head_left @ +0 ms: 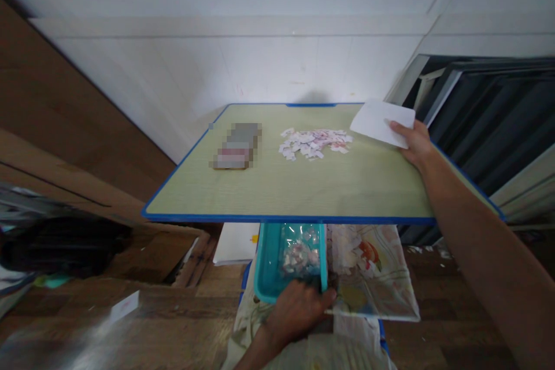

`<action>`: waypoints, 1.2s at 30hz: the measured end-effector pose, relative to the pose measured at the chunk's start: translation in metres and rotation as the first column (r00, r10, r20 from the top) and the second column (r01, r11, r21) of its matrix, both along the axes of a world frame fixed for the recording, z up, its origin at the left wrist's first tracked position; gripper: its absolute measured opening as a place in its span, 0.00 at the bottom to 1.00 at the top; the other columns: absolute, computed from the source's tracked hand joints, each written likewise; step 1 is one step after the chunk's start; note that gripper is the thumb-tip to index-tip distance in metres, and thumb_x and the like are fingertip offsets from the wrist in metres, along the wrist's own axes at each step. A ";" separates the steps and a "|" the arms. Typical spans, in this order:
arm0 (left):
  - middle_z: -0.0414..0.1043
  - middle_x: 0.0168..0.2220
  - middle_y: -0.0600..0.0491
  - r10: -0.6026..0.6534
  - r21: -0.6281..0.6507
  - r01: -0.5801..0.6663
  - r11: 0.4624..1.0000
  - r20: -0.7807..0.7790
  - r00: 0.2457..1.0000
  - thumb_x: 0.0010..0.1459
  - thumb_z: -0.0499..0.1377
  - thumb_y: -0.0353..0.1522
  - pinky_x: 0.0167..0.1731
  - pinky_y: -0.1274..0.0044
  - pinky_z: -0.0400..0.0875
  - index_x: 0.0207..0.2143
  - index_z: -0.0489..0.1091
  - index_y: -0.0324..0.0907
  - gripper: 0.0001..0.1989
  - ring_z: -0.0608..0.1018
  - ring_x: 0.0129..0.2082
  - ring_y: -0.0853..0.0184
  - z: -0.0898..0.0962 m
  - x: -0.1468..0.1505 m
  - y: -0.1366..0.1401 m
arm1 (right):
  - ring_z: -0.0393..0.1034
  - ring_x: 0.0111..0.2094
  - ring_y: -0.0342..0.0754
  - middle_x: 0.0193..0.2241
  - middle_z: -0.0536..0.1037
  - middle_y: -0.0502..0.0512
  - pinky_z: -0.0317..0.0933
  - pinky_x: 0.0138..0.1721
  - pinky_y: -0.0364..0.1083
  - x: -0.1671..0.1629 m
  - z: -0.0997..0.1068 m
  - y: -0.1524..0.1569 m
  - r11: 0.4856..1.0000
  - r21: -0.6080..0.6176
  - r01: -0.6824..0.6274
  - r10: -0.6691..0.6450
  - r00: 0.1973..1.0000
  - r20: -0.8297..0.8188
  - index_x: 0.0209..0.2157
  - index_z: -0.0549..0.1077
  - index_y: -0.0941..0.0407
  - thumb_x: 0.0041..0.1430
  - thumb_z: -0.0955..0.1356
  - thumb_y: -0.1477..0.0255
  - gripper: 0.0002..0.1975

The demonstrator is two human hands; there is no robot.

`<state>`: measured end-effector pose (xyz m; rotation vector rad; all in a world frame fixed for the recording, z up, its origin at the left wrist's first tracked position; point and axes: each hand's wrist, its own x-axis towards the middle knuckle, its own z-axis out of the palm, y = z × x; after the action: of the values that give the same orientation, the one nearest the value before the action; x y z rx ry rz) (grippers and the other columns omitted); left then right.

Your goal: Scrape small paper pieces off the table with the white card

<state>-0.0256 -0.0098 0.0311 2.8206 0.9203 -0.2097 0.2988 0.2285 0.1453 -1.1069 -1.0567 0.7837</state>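
The right hand point(416, 141) is gripping a white sheet point(377, 118) by its right-hand side, thumb on top, over the far right of the blue-edged surface point(325, 191). Paper pieces point(314, 143) are lying in a loose heap just left of it, and a pixelated object point(238, 147) (its details are blurred out) is lying farther left. Below, the left hand point(299, 307) is resting at the near right corner of a teal tray point(266, 269); whether its fingers are gripping the rim, I cannot tell. A clear packet point(299, 254) is lying inside.
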 end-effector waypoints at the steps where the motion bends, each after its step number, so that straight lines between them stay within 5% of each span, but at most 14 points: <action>1: 0.68 0.24 0.52 0.000 -0.002 0.000 1.000 0.007 1.000 0.58 0.49 0.36 0.22 0.76 0.61 0.43 0.60 0.46 0.11 0.72 0.25 0.62 0.000 0.000 0.000 | 0.67 0.40 0.52 0.42 0.70 0.54 0.61 0.41 0.53 0.005 -0.002 0.001 1.000 -0.014 0.015 -0.015 1.000 -0.015 0.34 0.68 0.54 0.36 0.71 0.69 0.18; 12: 0.69 0.26 0.53 0.030 0.012 -0.031 0.999 0.023 0.999 0.55 0.53 0.38 0.23 0.74 0.64 0.42 0.60 0.48 0.12 0.72 0.25 0.60 -0.004 -0.001 -0.001 | 0.69 0.32 0.49 0.34 0.74 0.53 0.62 0.38 0.53 0.001 -0.007 -0.004 0.991 -0.114 -0.071 0.081 0.992 0.091 0.33 0.70 0.57 0.33 0.71 0.72 0.19; 18: 0.69 0.25 0.53 0.041 0.033 -0.041 0.999 0.004 0.999 0.54 0.54 0.38 0.22 0.73 0.65 0.42 0.61 0.48 0.12 0.72 0.24 0.60 -0.002 0.000 -0.001 | 0.68 0.36 0.48 0.38 0.73 0.51 0.62 0.39 0.51 0.001 -0.003 -0.007 0.999 -0.044 -0.026 0.027 0.999 0.018 0.35 0.68 0.55 0.37 0.69 0.72 0.17; 26: 0.69 0.27 0.52 0.038 -0.005 -0.038 0.999 0.001 0.999 0.54 0.54 0.39 0.24 0.74 0.64 0.43 0.60 0.47 0.14 0.72 0.27 0.61 0.002 0.001 0.001 | 0.69 0.27 0.47 0.30 0.75 0.52 0.64 0.30 0.47 0.004 0.005 -0.018 0.940 -0.250 -0.234 0.260 0.963 0.076 0.31 0.71 0.57 0.34 0.70 0.72 0.17; 36: 0.69 0.27 0.52 0.038 -0.005 -0.038 0.999 -0.022 0.999 0.54 0.54 0.38 0.24 0.74 0.64 0.44 0.60 0.47 0.15 0.72 0.27 0.60 0.004 0.002 0.001 | 0.68 0.22 0.46 0.27 0.75 0.52 0.61 0.23 0.44 0.002 0.014 -0.024 0.886 -0.378 -0.270 0.341 0.931 0.134 0.30 0.71 0.57 0.30 0.71 0.72 0.18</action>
<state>-0.0241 -0.0089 0.0351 2.7984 0.9761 -0.2383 0.3004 0.2043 0.1593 -1.3618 -1.3134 1.1713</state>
